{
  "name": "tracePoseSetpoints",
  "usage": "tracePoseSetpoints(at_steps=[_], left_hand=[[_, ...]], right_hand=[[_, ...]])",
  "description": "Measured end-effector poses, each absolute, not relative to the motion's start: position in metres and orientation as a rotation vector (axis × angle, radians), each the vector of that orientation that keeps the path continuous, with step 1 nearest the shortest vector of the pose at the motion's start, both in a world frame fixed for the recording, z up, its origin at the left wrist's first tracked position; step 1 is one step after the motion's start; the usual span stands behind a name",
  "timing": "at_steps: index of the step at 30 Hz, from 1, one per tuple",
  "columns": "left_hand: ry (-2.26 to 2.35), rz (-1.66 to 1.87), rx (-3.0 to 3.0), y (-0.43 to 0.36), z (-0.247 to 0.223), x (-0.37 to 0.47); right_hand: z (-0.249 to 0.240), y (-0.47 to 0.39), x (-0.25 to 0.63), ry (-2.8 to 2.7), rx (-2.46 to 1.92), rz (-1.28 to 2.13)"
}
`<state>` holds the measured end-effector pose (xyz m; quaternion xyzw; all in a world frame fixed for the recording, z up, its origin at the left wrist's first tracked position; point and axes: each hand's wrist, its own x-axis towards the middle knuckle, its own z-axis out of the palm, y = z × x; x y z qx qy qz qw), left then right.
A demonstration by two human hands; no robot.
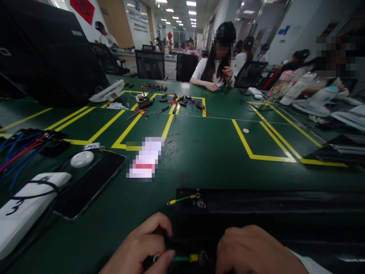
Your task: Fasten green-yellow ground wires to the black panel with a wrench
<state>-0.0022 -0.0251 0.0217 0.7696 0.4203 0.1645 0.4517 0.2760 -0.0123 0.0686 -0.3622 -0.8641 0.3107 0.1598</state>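
Note:
At the bottom of the view my left hand (148, 243) is closed, thumb and fingers pinching a short green wire (182, 258) with yellow-sleeved ring terminals. One ring shows beside the thumb; the other end lies toward a dark metal bar. My right hand (251, 247) is curled over the same long black bar (256, 201), its fingertips hidden, so what they hold cannot be made out. Above my hands, a second green wire (184, 199) with yellow ends and rings lies at the bar's left end, near a small round metal fitting (201, 203).
Left of my hands lie a phone (92, 182), a white power bank (31, 205) wound with a black cable, a round white disc (82, 159) and bundled wires (25, 144). Small wired parts (182, 102) cover the table's far middle. A co-worker (216, 61) sits opposite.

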Motion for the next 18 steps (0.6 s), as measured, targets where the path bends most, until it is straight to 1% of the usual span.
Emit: tracePoseSetpoints(at_steps=[4, 10, 14, 18], left_hand=[[1.017, 0.429, 1.901, -0.024, 0.022, -0.001], [1.064, 0.428, 1.856, -0.026, 0.024, 0.0], [1.066, 0.433, 1.855, -0.025, 0.026, 0.002], [1.052, 0.434, 1.834, -0.024, 0.027, 0.002]], right_hand=[[0.071, -0.009, 0.272, -2.64, -0.969, 0.837], [0.087, 0.0, 0.267, -2.869, -0.863, 0.788], [0.094, 0.007, 0.261, -2.826, -0.838, 0.696], [0.086, 0.007, 0.258, -2.777, -0.855, 0.628]])
